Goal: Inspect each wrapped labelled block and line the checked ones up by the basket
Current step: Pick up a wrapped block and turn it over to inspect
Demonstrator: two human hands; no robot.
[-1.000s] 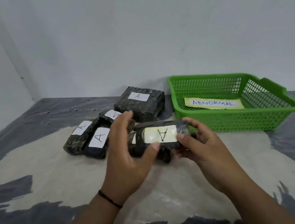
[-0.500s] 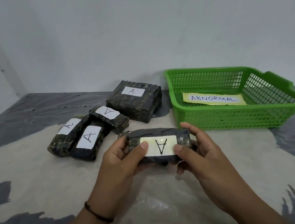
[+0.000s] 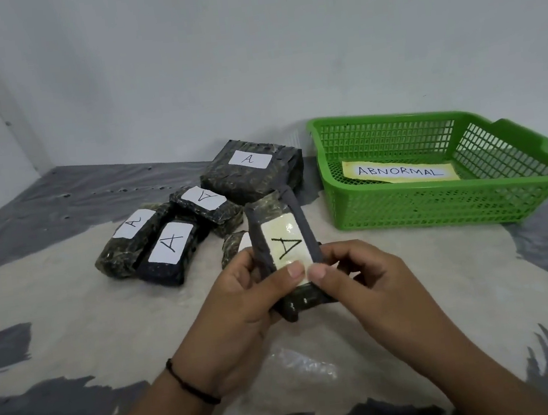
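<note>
A dark wrapped block (image 3: 281,237) with a pale yellow label marked "A" is held lengthwise, pointing away from me, above the table. My left hand (image 3: 244,311) grips its near left side with the thumb on the label. My right hand (image 3: 368,285) grips the near right side, thumb on the label too. Several more wrapped "A" blocks lie behind: a big one (image 3: 252,172), a small one (image 3: 205,203), and two side by side (image 3: 131,240) (image 3: 169,251). Another block (image 3: 234,245) peeks out behind the held one. The green basket (image 3: 438,204) stands at the right.
Inside the basket lies a yellow card (image 3: 399,171) reading "ABNORMAL". The table is covered with a grey and beige plastic sheet (image 3: 73,328). A pale wall runs close behind the blocks and basket.
The held block has turned from crosswise to lengthwise, its label now reading upright towards me. Both hands shifted to its near end, thumbs together on the label.
</note>
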